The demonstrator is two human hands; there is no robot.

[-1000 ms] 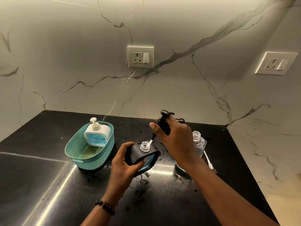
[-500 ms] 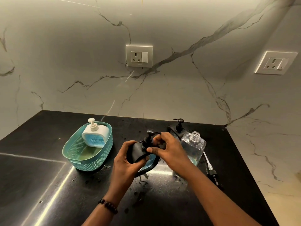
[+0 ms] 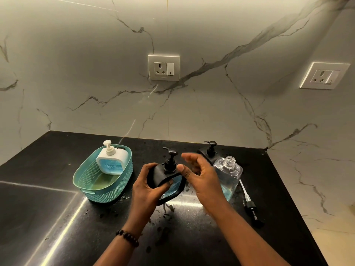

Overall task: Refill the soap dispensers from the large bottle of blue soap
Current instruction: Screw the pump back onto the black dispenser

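My left hand (image 3: 148,184) grips a black soap dispenser (image 3: 173,187) with a blue window, tilted above the counter; its black pump (image 3: 171,160) sits in the neck. My right hand (image 3: 199,175) hovers just right of the pump with fingers loosely curved, holding nothing. Behind it stands the large clear bottle (image 3: 229,175), uncapped, with a little blue soap at the bottom. A second black dispenser (image 3: 209,152) stands at the back. A white dispenser (image 3: 113,160) with blue soap leans inside the teal basket (image 3: 90,181).
The large bottle's pump with its white tube (image 3: 249,204) lies on the black counter (image 3: 57,217) at the right. Wet spots mark the counter below my hands. Marble walls with two sockets (image 3: 163,68) close the back and right; the counter ends at the right.
My right hand brought the black pump down into the dispenser's neck, twisted it there, and has now let go and drawn slightly right. My left hand kept holding the dispenser.
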